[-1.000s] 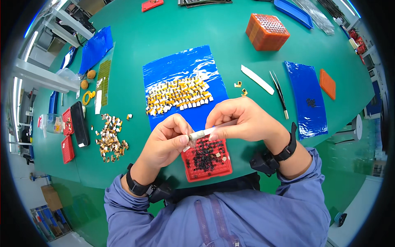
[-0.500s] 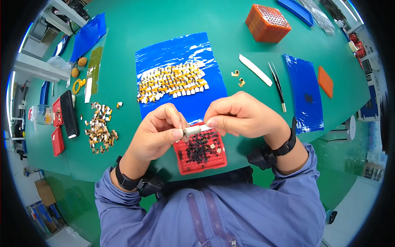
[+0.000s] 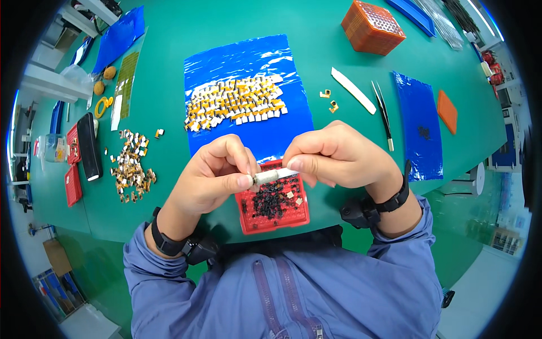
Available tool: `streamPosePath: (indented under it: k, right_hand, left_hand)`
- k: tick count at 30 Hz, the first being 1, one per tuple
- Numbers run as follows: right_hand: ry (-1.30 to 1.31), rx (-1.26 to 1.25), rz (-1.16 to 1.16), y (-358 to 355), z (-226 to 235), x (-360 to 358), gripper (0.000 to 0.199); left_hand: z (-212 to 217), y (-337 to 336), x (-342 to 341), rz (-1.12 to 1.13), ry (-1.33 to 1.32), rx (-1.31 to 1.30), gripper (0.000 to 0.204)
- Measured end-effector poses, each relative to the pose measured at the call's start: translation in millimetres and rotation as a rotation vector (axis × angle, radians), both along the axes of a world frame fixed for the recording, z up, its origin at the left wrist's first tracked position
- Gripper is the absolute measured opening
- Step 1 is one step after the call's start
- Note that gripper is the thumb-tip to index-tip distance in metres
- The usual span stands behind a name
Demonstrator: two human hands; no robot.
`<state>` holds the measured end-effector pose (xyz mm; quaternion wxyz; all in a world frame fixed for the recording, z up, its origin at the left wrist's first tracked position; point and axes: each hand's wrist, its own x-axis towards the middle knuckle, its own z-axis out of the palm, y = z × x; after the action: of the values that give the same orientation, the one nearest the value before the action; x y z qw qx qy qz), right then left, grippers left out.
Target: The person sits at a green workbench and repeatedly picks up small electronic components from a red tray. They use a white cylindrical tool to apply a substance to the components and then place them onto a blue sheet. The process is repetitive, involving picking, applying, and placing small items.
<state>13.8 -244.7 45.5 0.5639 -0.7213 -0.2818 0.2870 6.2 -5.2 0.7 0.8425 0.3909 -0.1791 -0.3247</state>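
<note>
Above the red tray (image 3: 275,226), my left hand (image 3: 212,172) pinches a small dark piece (image 3: 256,185) between thumb and fingertips; most of it is hidden. My right hand (image 3: 339,155) is closed on a slender whitish piece (image 3: 287,172), its greyish rounded end reaching the left fingertips. Whether this is a stick or a finger covering is unclear. Many small black parts (image 3: 272,202) and a few pale squares lie in the tray. Beyond my hands, rows of small white-and-amber pieces (image 3: 234,101) cover part of a blue sheet (image 3: 243,53).
On the left lie a loose heap of similar pieces (image 3: 134,164), a black case (image 3: 88,146) and yellow-handled scissors (image 3: 101,107). To the right are a white flat stick (image 3: 353,90), tweezers (image 3: 383,113), another blue sheet (image 3: 418,124) and an orange stack of trays (image 3: 372,29).
The view has shifted slightly, so the table things sit a little higher in it. My hands keep the same grip, close together over the tray.
</note>
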Motion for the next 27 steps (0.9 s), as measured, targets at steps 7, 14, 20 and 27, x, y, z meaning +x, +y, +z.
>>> streamPosePath:
  k: [7, 14, 20, 27]
  right_hand:
    - [0.074, 0.049, -0.074, 0, 1, -1, 0.011]
    - [-0.062, 0.091, -0.068, -1, -5, -1, 0.007]
    - [0.014, 0.036, -0.074, -1, 2, -1, 0.013]
    - [-0.015, 0.024, -0.05, -2, 0, 1, 0.012]
  left_hand:
    - [0, 0, 0, -0.014, -0.016, 0.02, 0.013]
    - [-2, -1, 0, -0.014, -0.03, 0.01, 0.012]
    - [-3, 0, 0, -0.018, -0.025, 0.018, 0.012]
    - [-1, 0, 0, -0.033, -0.038, 0.051, 0.011]
